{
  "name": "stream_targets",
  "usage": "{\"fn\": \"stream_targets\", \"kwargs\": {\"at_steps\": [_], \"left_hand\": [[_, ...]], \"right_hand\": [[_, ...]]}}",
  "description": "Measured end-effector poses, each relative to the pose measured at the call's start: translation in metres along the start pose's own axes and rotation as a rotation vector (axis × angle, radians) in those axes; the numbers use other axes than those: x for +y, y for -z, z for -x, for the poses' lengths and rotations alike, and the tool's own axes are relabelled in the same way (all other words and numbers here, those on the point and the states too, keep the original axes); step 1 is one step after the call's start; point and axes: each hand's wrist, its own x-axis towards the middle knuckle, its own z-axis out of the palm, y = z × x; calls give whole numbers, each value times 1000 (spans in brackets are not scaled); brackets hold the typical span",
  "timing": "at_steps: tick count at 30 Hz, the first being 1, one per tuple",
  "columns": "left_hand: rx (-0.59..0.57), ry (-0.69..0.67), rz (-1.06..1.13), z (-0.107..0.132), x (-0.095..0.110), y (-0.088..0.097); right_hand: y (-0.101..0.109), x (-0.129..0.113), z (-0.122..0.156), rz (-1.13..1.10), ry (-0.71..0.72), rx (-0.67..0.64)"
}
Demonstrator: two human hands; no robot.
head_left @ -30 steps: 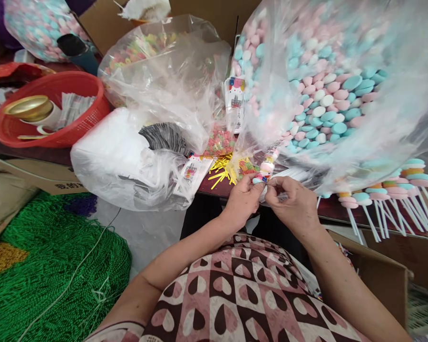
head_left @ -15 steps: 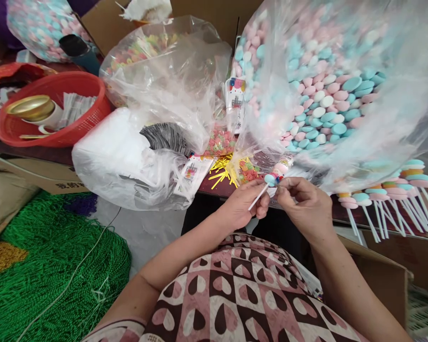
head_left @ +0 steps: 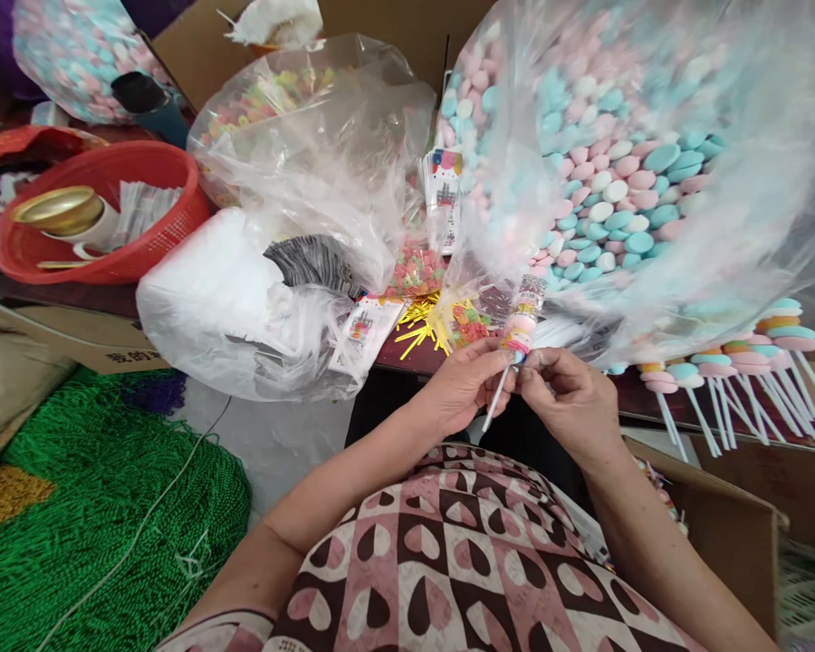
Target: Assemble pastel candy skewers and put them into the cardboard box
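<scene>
A candy skewer [head_left: 520, 324] on a white stick, stacked with pastel discs and topped by a printed wrapper, points up between my hands. My left hand [head_left: 463, 385] pinches the stick just below the candies. My right hand [head_left: 567, 401] is closed on the same spot from the right, fingertips touching the lowest candy. Behind them bulges a large clear bag of pink, blue and white candy discs [head_left: 618, 181]. Small ring candies [head_left: 472, 324] and gold twist ties [head_left: 421, 328] lie on the table edge right in front of my hands.
Finished skewers [head_left: 740, 362] lie in a row at the right. A clear bag of coloured rings [head_left: 299, 118], a white plastic bag [head_left: 224, 299] and a red basket [head_left: 95, 208] holding a gold tape roll sit to the left. Green mesh [head_left: 95, 507] covers the floor; a cardboard box [head_left: 720, 525] stands at the right.
The skewer swung from lying low and slanted between my hands to pointing upward. Both hands stayed pinched on it, shifting slightly right.
</scene>
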Motion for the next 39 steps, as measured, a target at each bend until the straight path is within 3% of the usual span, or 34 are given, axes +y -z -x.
{"fn": "stream_targets", "kwargs": {"at_steps": [5,10,13,15,20,22,26,32,39], "left_hand": [[99,-100,-153,-1,-9,-5],[256,-185,-208,-3,-19,-5],[254,-238,-253,-1,-23,-2],[228,-286,-302,0,-21,-2],[179,-447,-303,2,-12,-5],[185,-484,-320,2,-11,-7],[222,-472,-304,1,-16,-7],[268,-444,-309,5,-21,-10],[195,-483,-326,10,-24,-16]], "right_hand": [[-4,-1,4,49,33,-9],[-9,4,4,363,344,66],[-12,8,6,398,427,79],[-13,7,10,299,350,70],[-9,-7,25,-246,-149,-37],[-9,-10,29,-354,-249,-105],[-18,-7,35,-443,-321,-168],[-35,-8,44,-630,-422,-108],[-38,-19,47,-736,-392,98]]}}
